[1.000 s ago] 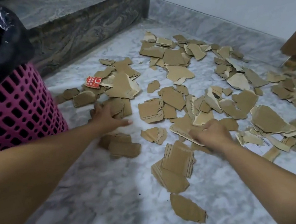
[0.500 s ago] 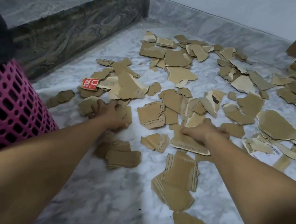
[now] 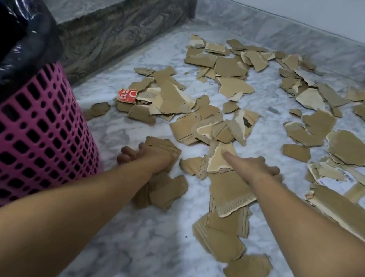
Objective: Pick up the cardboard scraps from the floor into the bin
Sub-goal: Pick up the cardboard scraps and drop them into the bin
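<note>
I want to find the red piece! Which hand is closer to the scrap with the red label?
The left hand. It grips cardboard scraps on the floor, just below the red-labelled scrap. The right hand lies farther to the right, resting on a pale scrap.

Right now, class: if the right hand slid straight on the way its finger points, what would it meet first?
Probably the heap of torn cardboard scraps just beyond the pale scrap under the right hand; depth is uncertain.
</note>
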Action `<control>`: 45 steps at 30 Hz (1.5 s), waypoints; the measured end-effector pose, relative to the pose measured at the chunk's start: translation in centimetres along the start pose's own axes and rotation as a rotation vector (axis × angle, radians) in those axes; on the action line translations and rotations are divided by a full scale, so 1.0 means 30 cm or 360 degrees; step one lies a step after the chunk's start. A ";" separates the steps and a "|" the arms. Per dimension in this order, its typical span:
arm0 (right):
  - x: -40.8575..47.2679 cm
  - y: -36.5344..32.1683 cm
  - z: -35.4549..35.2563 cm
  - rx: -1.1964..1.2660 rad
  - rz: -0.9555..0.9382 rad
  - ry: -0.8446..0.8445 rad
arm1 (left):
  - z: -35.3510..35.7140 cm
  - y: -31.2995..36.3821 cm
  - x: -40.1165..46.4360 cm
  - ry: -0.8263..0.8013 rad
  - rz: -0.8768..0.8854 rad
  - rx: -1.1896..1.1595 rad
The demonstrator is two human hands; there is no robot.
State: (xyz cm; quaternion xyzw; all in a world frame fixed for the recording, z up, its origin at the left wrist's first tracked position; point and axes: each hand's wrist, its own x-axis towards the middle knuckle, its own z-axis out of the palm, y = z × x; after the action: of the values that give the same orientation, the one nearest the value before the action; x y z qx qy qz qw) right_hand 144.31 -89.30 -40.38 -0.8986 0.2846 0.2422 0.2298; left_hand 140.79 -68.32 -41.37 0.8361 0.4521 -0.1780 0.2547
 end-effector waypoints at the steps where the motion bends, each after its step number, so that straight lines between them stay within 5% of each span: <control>1: -0.026 -0.002 0.018 -0.0064 0.0001 0.0036 | 0.011 -0.003 -0.026 -0.0018 -0.0049 0.0002; 7: -0.043 -0.028 0.064 0.0017 -0.0059 0.0061 | 0.094 -0.059 -0.116 0.0016 0.0249 0.0197; 13: -0.023 -0.026 0.051 0.0275 -0.0118 -0.0071 | 0.081 -0.054 -0.170 -0.0234 0.0434 0.0118; 19: -0.008 -0.012 0.039 0.0323 -0.0223 -0.0211 | 0.076 -0.102 -0.160 -0.0375 0.0951 0.0676; 30: -0.071 -0.065 -0.155 0.0420 -0.0507 -0.0584 | 0.022 -0.051 -0.133 0.0011 0.0861 -0.0019; 45: -0.567 -0.478 -0.700 0.0356 -0.1219 -0.0740 | -0.833 0.109 -0.546 0.0510 0.0773 -0.0118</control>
State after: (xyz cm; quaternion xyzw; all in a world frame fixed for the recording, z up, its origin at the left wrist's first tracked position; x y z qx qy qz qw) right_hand 147.39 -83.55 -10.49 -0.8306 -0.1027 0.3027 0.4560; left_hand 136.59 -66.04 -11.69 0.9275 0.2793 0.0392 0.2455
